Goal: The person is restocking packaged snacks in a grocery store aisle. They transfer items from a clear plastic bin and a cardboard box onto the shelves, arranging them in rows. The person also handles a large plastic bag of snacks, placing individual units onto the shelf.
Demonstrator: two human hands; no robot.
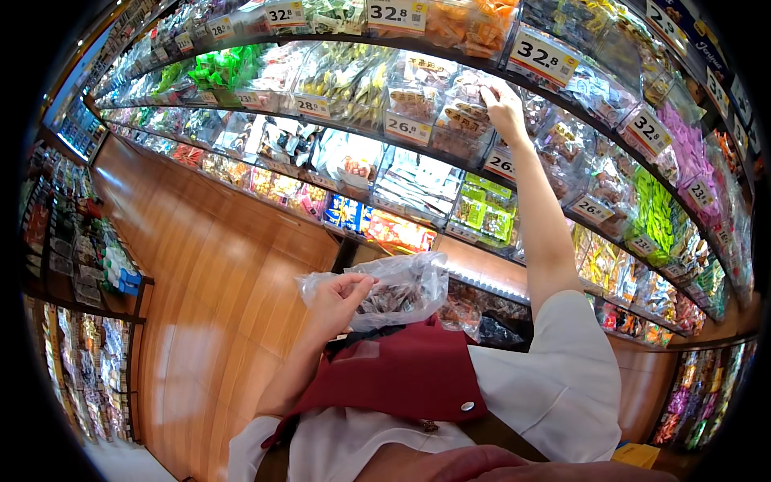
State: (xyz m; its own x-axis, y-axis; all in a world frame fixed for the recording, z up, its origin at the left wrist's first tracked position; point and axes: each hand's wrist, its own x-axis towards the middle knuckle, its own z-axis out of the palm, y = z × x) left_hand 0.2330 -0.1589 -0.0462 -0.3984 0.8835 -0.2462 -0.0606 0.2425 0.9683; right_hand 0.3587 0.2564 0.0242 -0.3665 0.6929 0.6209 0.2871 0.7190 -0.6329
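Note:
My left hand [339, 304] is in front of my body, its fingers curled at the edge of a clear plastic bag [415, 283]. Small dark-looking packets show through the bag's film; their contents are too blurred to name. Stretched up and to the right, my right hand [506, 111] is at a clear shelf bin of snack packs [464, 117]. Its fingertips touch the wrapping of a transparent pack [473, 84] near the back of the bin. Glare hides whether the fingers are closed on that pack.
Curved tiers of clear bins with wrapped snacks fill the far side, fronted by price tags [408, 128]. Green packets [485, 208] and a red box [400, 232] sit on lower levels. Wooden flooring [205, 289] extends left towards another display shelf [129, 280].

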